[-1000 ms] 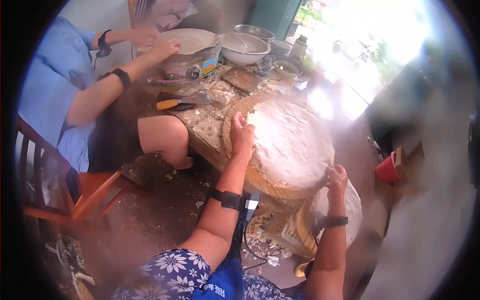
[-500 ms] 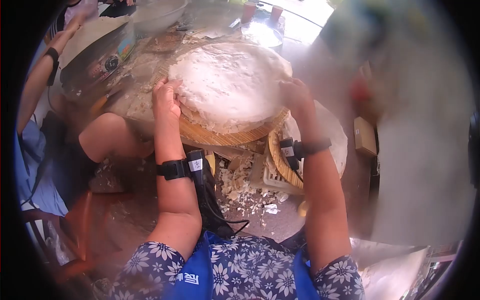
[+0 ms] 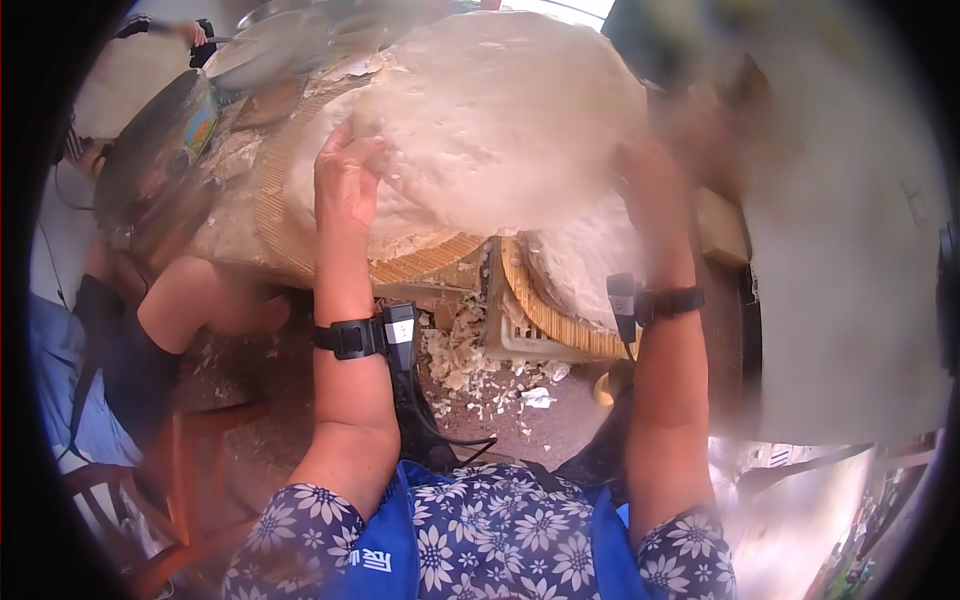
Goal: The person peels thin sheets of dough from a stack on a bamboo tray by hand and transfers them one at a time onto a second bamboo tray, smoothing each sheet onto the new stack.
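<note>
A large, thin, round, pale flatbread (image 3: pixel 510 120) is held up between my two hands. My left hand (image 3: pixel 347 185) pinches its left edge. At the right edge is my right hand (image 3: pixel 655 190), closed on the rim but blurred. Beneath and to the left, more pale flatbread (image 3: pixel 308 165) lies on a round woven mat (image 3: pixel 272 205). Lower right, a second pile of flatbread (image 3: pixel 585 262) rests on another woven mat (image 3: pixel 545 308), partly hidden by the raised sheet and my right forearm.
A light plastic crate (image 3: pixel 535 348) supports the right mat. Broken flakes (image 3: pixel 470 365) litter the floor below. A dark round griddle (image 3: pixel 150 150) stands at the left, near another person's knee (image 3: pixel 200 290). A small box (image 3: pixel 722 228) sits at the right.
The flatbread has come up off the left pile and shifted to the right, exposing the pile beneath. Both hands have moved with it, my right hand farther right. The camera view has also shifted.
</note>
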Demonstrator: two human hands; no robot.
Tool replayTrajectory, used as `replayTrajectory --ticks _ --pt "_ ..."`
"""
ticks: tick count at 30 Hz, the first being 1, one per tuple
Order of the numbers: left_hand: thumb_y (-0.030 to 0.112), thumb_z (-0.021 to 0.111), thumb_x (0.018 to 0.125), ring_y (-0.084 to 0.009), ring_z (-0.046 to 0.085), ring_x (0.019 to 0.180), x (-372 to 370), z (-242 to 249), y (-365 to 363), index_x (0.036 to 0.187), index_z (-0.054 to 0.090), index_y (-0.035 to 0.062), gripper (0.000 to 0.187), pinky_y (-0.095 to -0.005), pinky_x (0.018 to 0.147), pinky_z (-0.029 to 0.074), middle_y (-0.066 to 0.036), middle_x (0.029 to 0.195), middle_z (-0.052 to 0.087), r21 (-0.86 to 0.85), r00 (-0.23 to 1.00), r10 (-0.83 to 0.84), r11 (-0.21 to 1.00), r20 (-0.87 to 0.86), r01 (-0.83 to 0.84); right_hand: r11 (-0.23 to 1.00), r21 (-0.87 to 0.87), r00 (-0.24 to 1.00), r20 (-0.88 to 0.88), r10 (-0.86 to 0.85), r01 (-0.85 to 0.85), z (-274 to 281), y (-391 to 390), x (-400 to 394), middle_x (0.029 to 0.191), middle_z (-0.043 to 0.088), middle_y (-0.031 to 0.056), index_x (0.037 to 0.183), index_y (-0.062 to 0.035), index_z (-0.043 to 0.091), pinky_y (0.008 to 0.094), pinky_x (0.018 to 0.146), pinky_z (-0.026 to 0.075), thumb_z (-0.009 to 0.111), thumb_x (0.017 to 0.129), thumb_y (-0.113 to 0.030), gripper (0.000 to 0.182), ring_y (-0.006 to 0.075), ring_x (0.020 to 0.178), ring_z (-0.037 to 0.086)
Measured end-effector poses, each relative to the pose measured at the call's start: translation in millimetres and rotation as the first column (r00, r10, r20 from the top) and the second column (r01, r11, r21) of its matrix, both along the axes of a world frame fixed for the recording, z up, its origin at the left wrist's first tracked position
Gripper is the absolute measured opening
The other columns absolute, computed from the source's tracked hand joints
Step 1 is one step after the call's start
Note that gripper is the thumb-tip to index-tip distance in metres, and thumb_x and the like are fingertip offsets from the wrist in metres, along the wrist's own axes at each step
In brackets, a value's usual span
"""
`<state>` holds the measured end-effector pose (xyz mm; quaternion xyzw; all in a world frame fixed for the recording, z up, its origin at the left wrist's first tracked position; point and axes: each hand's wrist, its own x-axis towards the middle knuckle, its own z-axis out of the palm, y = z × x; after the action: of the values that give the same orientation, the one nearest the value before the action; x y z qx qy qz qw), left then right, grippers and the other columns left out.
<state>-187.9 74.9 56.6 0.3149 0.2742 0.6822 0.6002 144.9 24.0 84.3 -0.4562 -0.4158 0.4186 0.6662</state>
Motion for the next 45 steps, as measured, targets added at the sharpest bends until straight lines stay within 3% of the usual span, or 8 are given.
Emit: replayTrajectory --ticks 8,16,22,27,31,34,37,45 --pt "-0.007 0.053 0.077 -0.0118 0.058 0.076 162 -33 -33 0.114 0.054 0.0004 0.038 -0.0241 0.069 0.049 -0.003 0.090 0.060 -0.016 0.937 -0.316 0.948 -0.151 0.318 0.952 -0.164 0.941 -0.182 -0.287 0.258 -65 -95 145 0.091 0.062 0.0052 0.101 -0.0049 0.053 0.0365 0.074 0.053 0.053 0.088 -0.005 0.014 0.0184 0.082 0.062" --pt "-0.009 0.049 0.073 -0.0125 0.058 0.079 225 -128 -34 0.110 0.055 -0.0020 0.038 -0.0234 0.071 0.047 -0.005 0.097 0.062 -0.268 0.882 -0.364 0.919 -0.298 0.289 0.862 -0.413 0.884 -0.226 -0.408 0.292 -155 -120 190 0.091 0.062 0.0072 0.106 -0.0072 0.053 0.0389 0.067 0.054 0.052 0.087 -0.004 0.019 0.0211 0.078 0.062" --pt "-0.004 0.052 0.074 -0.0135 0.057 0.071 228 -186 -27 0.108 0.056 0.0049 0.035 -0.0273 0.056 0.046 -0.005 0.090 0.061 -0.461 0.806 -0.355 0.880 -0.473 0.117 0.755 -0.560 0.917 0.023 -0.398 0.341 -180 -118 195 0.082 0.063 0.0063 0.102 -0.0072 0.056 0.0361 0.052 0.051 0.052 0.086 -0.010 0.017 0.0194 0.064 0.060" --pt "0.000 0.056 0.071 -0.0172 0.060 0.086 226 -201 -26 0.114 0.055 0.0032 0.043 -0.0285 0.073 0.047 -0.007 0.098 0.063 -0.521 0.818 -0.308 0.853 -0.486 0.011 0.644 -0.593 0.876 0.335 -0.348 0.483 -180 -114 194 0.072 0.061 0.0068 0.103 -0.0030 0.059 0.0334 0.045 0.050 0.057 0.081 -0.009 0.022 0.0158 0.048 0.055" --pt "0.002 0.059 0.074 -0.0163 0.058 0.083 226 -195 -30 0.125 0.048 0.0087 0.053 -0.0322 0.061 0.048 -0.006 0.100 0.060 -0.413 0.656 -0.297 0.911 -0.693 -0.024 0.657 -0.573 0.870 0.374 -0.323 0.490 -203 -116 213 0.074 0.062 0.0082 0.107 -0.0016 0.059 0.0326 0.044 0.051 0.059 0.077 -0.006 0.030 0.0152 0.048 0.056" --pt "0.002 0.060 0.073 -0.0175 0.058 0.085 227 -198 -29 0.128 0.046 0.0082 0.056 -0.0328 0.065 0.048 -0.007 0.103 0.060 -0.397 0.639 -0.275 0.916 -0.718 -0.052 0.681 -0.568 0.884 0.234 -0.404 0.462 -194 -116 209 0.079 0.065 0.0104 0.107 -0.0018 0.060 0.0328 0.046 0.052 0.059 0.074 -0.004 0.032 0.0162 0.054 0.061" --pt "0.000 0.060 0.068 -0.0214 0.061 0.095 229 -203 -27 0.122 0.052 0.0052 0.055 -0.0309 0.083 0.047 -0.012 0.106 0.063 -0.435 0.688 -0.286 0.899 -0.667 -0.049 0.634 -0.555 0.842 0.382 -0.380 0.538 -191 -117 206 0.080 0.066 0.0108 0.102 -0.0022 0.062 0.0321 0.047 0.053 0.060 0.072 -0.003 0.030 0.0175 0.055 0.062" --pt "-0.007 0.058 0.069 -0.0207 0.059 0.095 230 -203 -28 0.130 0.043 -0.0003 0.063 -0.0298 0.081 0.048 -0.013 0.109 0.061 -0.341 0.603 -0.259 0.940 -0.755 -0.023 0.609 -0.576 0.818 0.525 -0.235 0.545 -215 -112 225 0.081 0.067 0.0115 0.096 -0.0053 0.064 0.0344 0.055 0.053 0.063 0.068 -0.009 0.028 0.0211 0.064 0.065"
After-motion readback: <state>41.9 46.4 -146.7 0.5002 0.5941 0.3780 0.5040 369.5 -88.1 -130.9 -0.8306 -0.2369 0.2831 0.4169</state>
